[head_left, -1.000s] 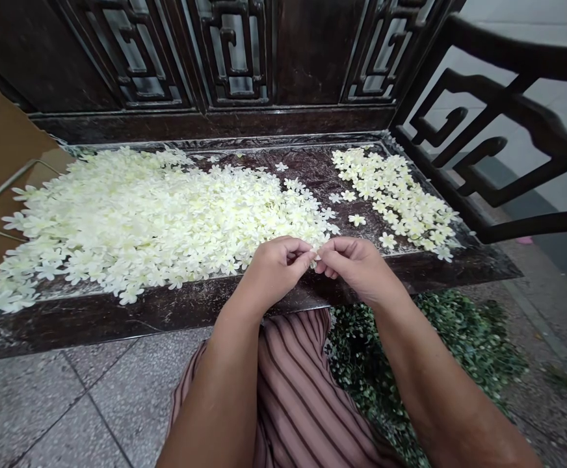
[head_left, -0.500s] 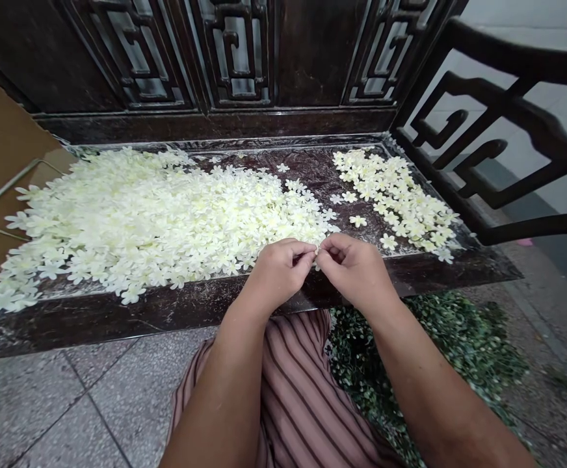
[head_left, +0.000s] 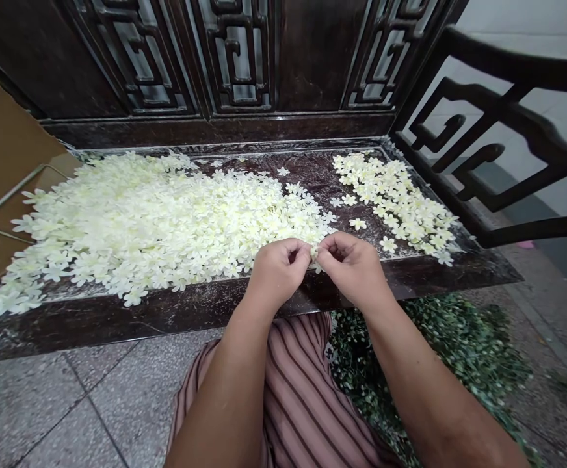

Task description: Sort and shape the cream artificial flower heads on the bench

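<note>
Thumb and forefinger of my left hand (head_left: 279,268) are pinched on a small white artificial flower (head_left: 314,252) just over the bench's front edge. My right hand (head_left: 354,263) pinches the same flower from the other side, and the fingertips hide much of it. Both hands are closed and almost touch. A big heap of white artificial flowers (head_left: 166,218) spreads over the bench to the left, right up behind my left hand. A smaller cluster of cream flowers (head_left: 400,201) lies beyond my right hand, with a few single ones nearby.
The dark wooden bench (head_left: 307,159) has a carved lattice back and an openwork armrest (head_left: 502,107) on the right. A cardboard piece (head_left: 5,149) with a bent metal rod (head_left: 8,203) stands at left. Green foliage (head_left: 459,351) lies on the floor at right.
The fingertips have parted slightly, and more of the flower shows between them. The heaps look the same; the view has shifted a little.
</note>
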`<state>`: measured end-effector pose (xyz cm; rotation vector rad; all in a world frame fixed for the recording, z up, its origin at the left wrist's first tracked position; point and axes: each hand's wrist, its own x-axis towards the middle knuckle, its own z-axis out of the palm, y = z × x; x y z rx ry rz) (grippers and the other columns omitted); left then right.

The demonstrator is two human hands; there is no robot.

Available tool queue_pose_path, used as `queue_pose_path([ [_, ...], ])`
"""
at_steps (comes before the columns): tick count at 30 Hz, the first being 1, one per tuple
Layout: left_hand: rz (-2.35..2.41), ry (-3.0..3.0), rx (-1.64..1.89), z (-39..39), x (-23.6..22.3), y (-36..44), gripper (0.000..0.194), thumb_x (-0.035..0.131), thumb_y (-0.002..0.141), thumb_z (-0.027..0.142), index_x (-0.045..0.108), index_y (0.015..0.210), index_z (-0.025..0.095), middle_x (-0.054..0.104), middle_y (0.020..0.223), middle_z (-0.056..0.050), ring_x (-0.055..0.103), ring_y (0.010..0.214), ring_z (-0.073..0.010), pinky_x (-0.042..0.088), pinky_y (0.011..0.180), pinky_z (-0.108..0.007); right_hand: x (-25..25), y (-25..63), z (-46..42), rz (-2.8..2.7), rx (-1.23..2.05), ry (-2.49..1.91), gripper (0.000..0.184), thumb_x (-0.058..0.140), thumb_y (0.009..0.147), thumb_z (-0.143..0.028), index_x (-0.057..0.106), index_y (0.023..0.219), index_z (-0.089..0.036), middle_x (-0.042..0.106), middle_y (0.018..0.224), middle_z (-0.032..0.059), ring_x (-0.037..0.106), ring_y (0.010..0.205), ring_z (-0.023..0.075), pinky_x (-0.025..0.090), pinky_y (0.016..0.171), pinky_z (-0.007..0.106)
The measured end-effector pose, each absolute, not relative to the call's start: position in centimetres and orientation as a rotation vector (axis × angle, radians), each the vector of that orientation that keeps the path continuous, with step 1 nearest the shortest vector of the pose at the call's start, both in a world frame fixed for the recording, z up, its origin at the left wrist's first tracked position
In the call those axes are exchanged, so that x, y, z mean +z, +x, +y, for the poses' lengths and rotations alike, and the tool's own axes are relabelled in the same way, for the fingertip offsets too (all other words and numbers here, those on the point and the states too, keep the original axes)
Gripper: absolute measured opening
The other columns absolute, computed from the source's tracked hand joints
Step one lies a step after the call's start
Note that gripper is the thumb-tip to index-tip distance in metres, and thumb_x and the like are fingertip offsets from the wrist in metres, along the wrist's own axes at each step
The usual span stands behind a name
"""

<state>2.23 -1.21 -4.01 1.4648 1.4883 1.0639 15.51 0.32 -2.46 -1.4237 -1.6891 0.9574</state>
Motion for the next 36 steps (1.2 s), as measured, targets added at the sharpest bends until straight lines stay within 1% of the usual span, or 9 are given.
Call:
queue_pose_path([
  [3, 1.588, 1.402, 1.123, -1.2, -3.9, 1.7, 0.021, 0.048, 0.078, 0.028, 0.057, 0.063, 0.017, 0.057, 0.056, 0.001, 0.05, 0.053, -0.0117, 0.036, 0.051, -0.024, -2.4, 15.9, 0.6, -1.619, 0.953, -1.421, 0.007, 0.053, 0.066, -0.017, 0.053, 0.059, -0.018, 0.044, 0.051, -0.0053, 0.037, 0.047, 0.0081, 0.029, 0.046, 0.022],
  [8, 1.552, 1.175, 1.278, -0.9, -3.8, 1.2, 0.018, 0.053, 0.078, 0.029, 0.058, 0.066, 0.017, 0.063, 0.062, -0.002, 0.059, 0.061, -0.0136, 0.042, 0.056, -0.023, -2.4, 15.9, 1.7, -1.447, 1.003, -1.375, 0.01, 0.058, 0.067, -0.019, 0.053, 0.058, -0.017, 0.043, 0.048, -0.0057, 0.036, 0.045, 0.007, 0.026, 0.043, 0.021],
  [11, 1.496, 1.037, 1.429, -0.7, -3.7, 1.1, 0.019, 0.054, 0.079, 0.031, 0.058, 0.067, 0.016, 0.063, 0.062, -0.002, 0.059, 0.059, -0.0118, 0.043, 0.055, -0.022, -2.2, 15.2, 2.8, -1.364, 1.08, -1.297, 0.02, 0.061, 0.071, -0.03, 0.054, 0.058, -0.017, 0.048, 0.05, -0.0037, 0.037, 0.045, 0.007, 0.03, 0.044, 0.022],
  [14, 1.467, 0.831, 1.631, -0.5, -3.6, 0.8, 0.018, 0.054, 0.079, 0.032, 0.059, 0.083, 0.016, 0.066, 0.071, -0.003, 0.058, 0.055, -0.0098, 0.042, 0.051, -0.021, -1.7, 15.2, 4.0, -1.366, 1.082, -1.239, 0.027, 0.06, 0.074, -0.04, 0.057, 0.06, -0.017, 0.053, 0.055, -0.0011, 0.042, 0.048, 0.0078, 0.036, 0.048, 0.023],
  [18, 1.495, 0.706, 1.82, -0.4, -3.3, 0.3, 0.033, 0.056, 0.078, 0.029, 0.053, 0.109, 0.015, 0.068, 0.079, -0.004, 0.057, 0.053, -0.0082, 0.041, 0.051, -0.021, -2.1, 17.9, 5.6, -1.54, 0.842, -1.486, 0.018, 0.062, 0.073, -0.034, 0.065, 0.077, -0.017, 0.061, 0.073, 0.0049, 0.054, 0.065, 0.0149, 0.047, 0.062, 0.032],
  [22, 1.466, 0.847, 1.791, -0.5, -3.2, 0.5, 0.019, 0.053, 0.08, 0.025, 0.062, 0.092, 0.014, 0.065, 0.071, -0.002, 0.053, 0.051, -0.0067, 0.042, 0.052, -0.021, -4.2, 21.1, 6.4, -1.871, 0.485, -1.809, 0.029, 0.062, 0.071, -0.031, 0.067, 0.094, -0.014, 0.062, 0.091, 0.014, 0.055, 0.088, 0.0294, 0.045, 0.076, 0.048],
  [25, 1.462, 0.919, 1.733, -0.6, -3.1, 0.9, 0.018, 0.053, 0.08, 0.026, 0.065, 0.086, 0.015, 0.065, 0.069, -0.002, 0.053, 0.052, -0.0069, 0.043, 0.054, -0.021, -6.0, 21.8, 6.6, -2.0, 0.254, -1.823, 0.031, 0.059, 0.071, -0.024, 0.067, 0.1, -0.014, 0.06, 0.098, 0.0163, 0.051, 0.099, 0.0336, 0.042, 0.084, 0.05],
  [30, 1.496, 0.915, 1.7, -0.9, -2.7, 1.3, 0.017, 0.052, 0.08, 0.023, 0.066, 0.085, 0.015, 0.064, 0.069, -0.001, 0.052, 0.052, -0.0071, 0.042, 0.054, -0.021, -7.0, 22.2, 7.5, -1.888, 0.223, -1.808, 0.027, 0.05, 0.073, -0.017, 0.066, 0.095, -0.016, 0.058, 0.092, 0.0128, 0.056, 0.076, 0.0239, 0.046, 0.075, 0.042],
  [36, 1.399, 0.989, 1.412, -1.2, -3.1, 3.2, 0.02, 0.057, 0.078, 0.024, 0.067, 0.093, 0.017, 0.066, 0.08, -0.004, 0.057, 0.065, -0.011, 0.046, 0.06, -0.025, -5.6, 22.4, 7.1, -1.392, 0.761, -1.557, 0.008, 0.058, 0.068, -0.022, 0.058, 0.074, -0.018, 0.056, 0.066, 0.0013, 0.052, 0.06, 0.0147, 0.045, 0.061, 0.032],
])
